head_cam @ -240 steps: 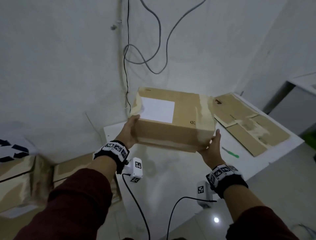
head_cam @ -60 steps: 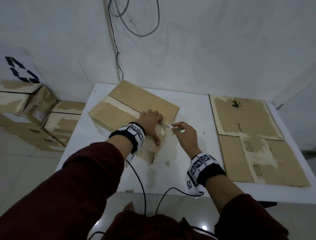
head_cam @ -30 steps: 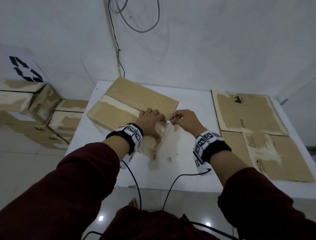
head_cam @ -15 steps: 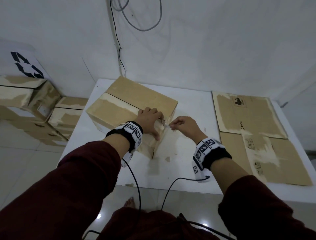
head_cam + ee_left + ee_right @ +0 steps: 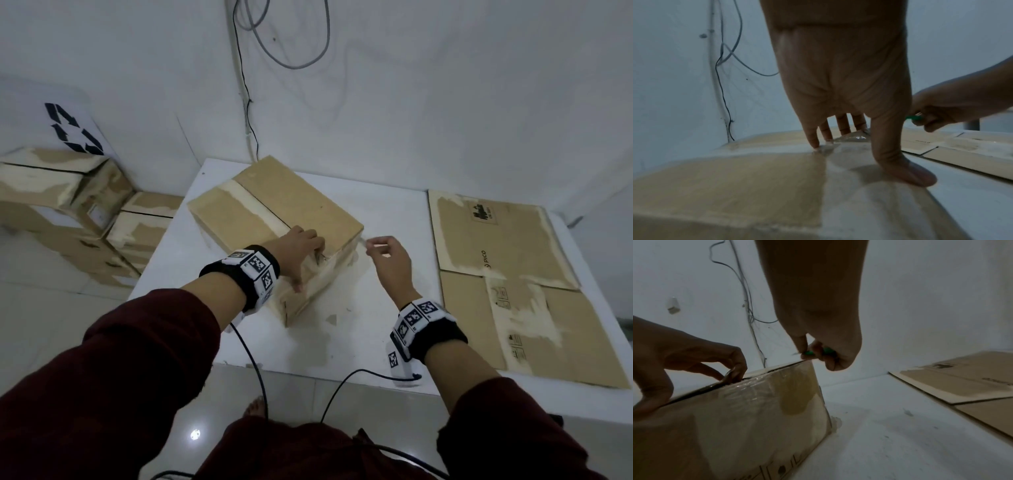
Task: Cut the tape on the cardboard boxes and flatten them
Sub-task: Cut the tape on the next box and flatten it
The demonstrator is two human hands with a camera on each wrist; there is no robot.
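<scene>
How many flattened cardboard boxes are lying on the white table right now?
2. The far flattened box lies at the back right of the table; the near flattened box lies directly in front of it. Others could be hidden underneath.

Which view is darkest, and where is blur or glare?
Head view: dim, wide-angle curving; the right hand is motion-blurred. Left wrist view: the left hand looms large and soft over the cardboard box. Right wrist view, the darkest: the hand holding the green cutter is nearly a silhouette; glare on the tape.
</scene>
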